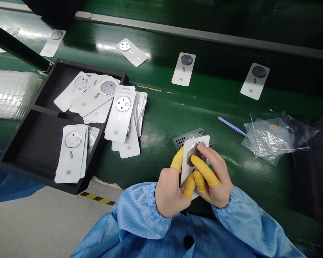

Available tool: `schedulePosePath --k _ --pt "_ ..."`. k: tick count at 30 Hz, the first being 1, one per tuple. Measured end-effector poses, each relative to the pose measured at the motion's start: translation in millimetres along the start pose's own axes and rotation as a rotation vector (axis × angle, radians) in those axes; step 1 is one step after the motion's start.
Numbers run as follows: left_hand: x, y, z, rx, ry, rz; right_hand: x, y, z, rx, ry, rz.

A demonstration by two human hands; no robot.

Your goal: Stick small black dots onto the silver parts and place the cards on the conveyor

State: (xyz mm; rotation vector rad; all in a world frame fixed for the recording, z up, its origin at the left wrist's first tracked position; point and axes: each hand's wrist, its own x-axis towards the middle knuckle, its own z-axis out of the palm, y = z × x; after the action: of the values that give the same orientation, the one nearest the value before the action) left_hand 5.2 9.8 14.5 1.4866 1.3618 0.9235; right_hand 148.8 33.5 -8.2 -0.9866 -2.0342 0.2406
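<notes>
A white card [187, 150] with a dark polygonal window near its top is tilted up in front of me. My left hand [173, 190] grips its left side, with yellow finger cots on the thumb and a finger. My right hand [215, 179] is at the card's right, its fingertips pressed on the window and its thumb near the lower part; whether it also pinches something small cannot be seen. Behind the card, partly hidden, lies a clear sheet [190, 137] with rows of small black dots.
A black divided tray [18, 147] with piled white cards stands left; more cards [131, 143] overlap its right edge. Single cards [183, 70] lie along the far strip. Purple tweezers [233, 126] and clear plastic bags [271, 139] lie right, clear trays [10, 93] far left.
</notes>
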Motion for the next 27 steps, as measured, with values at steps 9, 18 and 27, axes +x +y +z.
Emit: schedulePosePath --k 9,18,27 --pt "4.2 5.6 -5.4 0.154 0.036 0.033 8.2 -5.7 -12.0 -0.074 -0.138 -0.005" --pt "2.8 -12.5 -0.7 0.265 0.104 0.069 7.4 -8.8 -4.7 0.017 -0.279 0.052" --pt "12.9 -20.7 -2.3 -0.275 -0.042 -0.050 4.9 19.5 2.7 0.116 -0.167 0.032"
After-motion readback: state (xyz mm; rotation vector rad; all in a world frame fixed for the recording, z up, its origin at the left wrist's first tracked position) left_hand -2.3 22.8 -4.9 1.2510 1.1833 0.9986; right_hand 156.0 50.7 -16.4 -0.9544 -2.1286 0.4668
